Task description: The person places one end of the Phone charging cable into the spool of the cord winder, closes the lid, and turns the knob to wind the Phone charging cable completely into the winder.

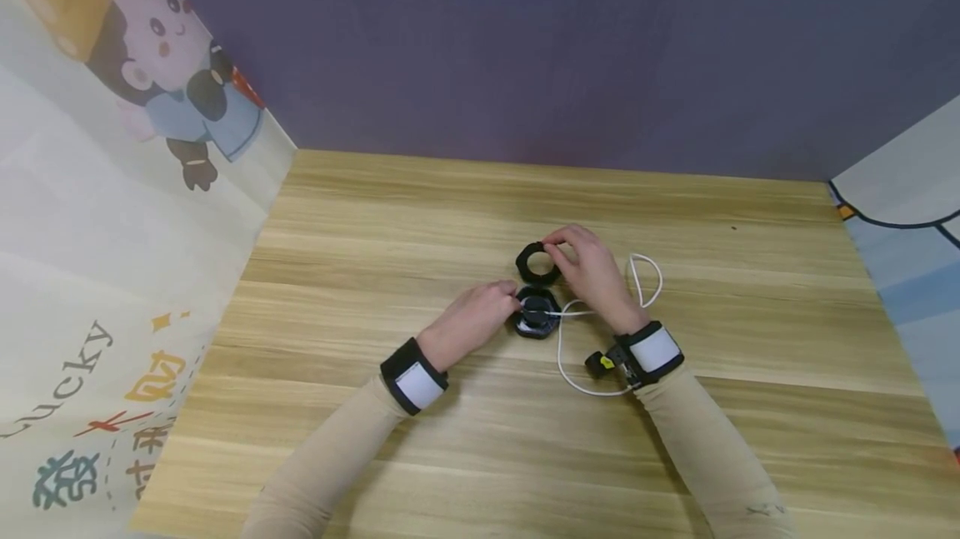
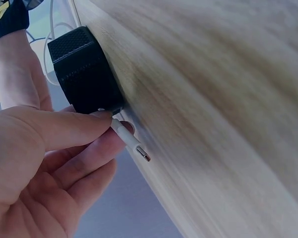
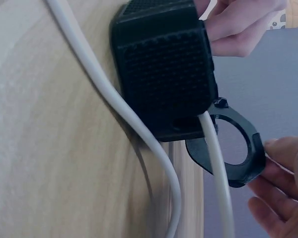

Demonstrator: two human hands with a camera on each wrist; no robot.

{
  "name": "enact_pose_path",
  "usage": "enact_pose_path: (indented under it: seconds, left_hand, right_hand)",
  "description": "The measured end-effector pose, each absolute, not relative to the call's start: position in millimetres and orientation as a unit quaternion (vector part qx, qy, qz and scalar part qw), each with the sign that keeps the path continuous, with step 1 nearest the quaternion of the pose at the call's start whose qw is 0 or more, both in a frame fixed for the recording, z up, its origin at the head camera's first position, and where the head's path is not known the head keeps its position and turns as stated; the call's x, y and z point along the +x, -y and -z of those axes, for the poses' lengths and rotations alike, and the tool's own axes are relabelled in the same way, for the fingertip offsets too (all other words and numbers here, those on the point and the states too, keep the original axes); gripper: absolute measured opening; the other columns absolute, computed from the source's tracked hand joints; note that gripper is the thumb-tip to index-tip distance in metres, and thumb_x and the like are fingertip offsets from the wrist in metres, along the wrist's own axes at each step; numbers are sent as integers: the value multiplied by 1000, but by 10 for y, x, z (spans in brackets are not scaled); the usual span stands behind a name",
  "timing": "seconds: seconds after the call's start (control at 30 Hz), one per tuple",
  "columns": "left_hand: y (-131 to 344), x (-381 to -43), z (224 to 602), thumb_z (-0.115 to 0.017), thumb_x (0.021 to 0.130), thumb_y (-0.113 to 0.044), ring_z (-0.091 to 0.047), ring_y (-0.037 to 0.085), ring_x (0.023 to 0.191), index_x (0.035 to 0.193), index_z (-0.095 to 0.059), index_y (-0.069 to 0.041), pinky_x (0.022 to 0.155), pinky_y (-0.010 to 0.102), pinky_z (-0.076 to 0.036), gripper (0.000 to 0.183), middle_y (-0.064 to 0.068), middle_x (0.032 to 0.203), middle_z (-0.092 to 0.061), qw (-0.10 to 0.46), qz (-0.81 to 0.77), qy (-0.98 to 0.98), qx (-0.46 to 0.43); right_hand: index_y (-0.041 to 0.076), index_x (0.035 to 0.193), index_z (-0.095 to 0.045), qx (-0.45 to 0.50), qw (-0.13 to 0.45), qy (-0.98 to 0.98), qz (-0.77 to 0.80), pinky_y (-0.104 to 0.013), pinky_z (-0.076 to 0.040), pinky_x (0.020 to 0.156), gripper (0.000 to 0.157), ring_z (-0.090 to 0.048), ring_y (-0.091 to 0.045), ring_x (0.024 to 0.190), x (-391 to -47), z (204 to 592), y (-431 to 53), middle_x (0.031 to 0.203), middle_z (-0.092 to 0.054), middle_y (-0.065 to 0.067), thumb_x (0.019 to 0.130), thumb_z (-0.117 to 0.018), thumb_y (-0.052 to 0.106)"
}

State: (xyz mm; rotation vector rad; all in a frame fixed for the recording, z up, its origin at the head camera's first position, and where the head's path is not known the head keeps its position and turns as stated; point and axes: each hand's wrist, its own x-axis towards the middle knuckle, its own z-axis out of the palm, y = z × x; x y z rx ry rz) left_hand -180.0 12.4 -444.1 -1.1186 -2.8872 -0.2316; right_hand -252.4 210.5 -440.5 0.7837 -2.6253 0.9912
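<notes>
A black octagonal case (image 1: 534, 334) stands on the wooden table, its inside facing up with a dark round core. From its wall runs a white cable (image 3: 219, 183). My left hand (image 1: 476, 316) is at the case's left side; thumb and fingers pinch the cable's end, and its USB-C plug (image 2: 131, 141) sticks out past the fingertips. Behind the case, my right hand (image 1: 592, 271) pinches the edge of a black ring-shaped lid (image 3: 241, 173), which is tilted up beside the case. Whether a hinge joins lid and case, I cannot tell.
The rest of the white cable loops on the wooden table (image 1: 750, 289) to the right and passes by the right wrist strap (image 1: 654, 351). A dark wall panel (image 1: 562, 64) rises behind the table. Printed cloth (image 1: 112, 256) hangs at the left.
</notes>
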Motion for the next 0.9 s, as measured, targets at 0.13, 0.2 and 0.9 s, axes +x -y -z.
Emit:
enact_pose_path:
  seconds: [0.13, 0.2, 0.9]
  left_hand:
    - [-126, -1798, 4437, -59, 85, 1, -57, 10, 82, 88, -74, -13, 69, 22, -54, 20, 0, 91, -62, 22, 74, 929, -362]
    - [-126, -1796, 4434, -60, 85, 1, -58, 10, 83, 89, -74, -13, 70, 22, -54, 20, 0, 92, -63, 19, 77, 929, -360]
    - [-115, -1801, 4445, -59, 85, 2, -58, 11, 87, 94, -75, -13, 76, 23, -54, 23, 2, 99, -64, 1, 93, 930, -354]
  right_hand:
    - [9, 101, -68, 274, 122, 889, -347, -36, -50, 85, 16, -58, -16, 95, -2499, 4391, -2121, 99, -67, -4, 89, -63, 17]
    - [9, 103, -68, 278, 122, 886, -351, -36, -50, 85, 17, -59, -16, 95, -2487, 4383, -2128, 99, -67, -4, 89, -63, 18]
    - [9, 97, -71, 305, 103, 862, -392, -36, -51, 85, 16, -60, -14, 92, -2302, 4311, -2198, 95, -68, -2, 86, -67, 18]
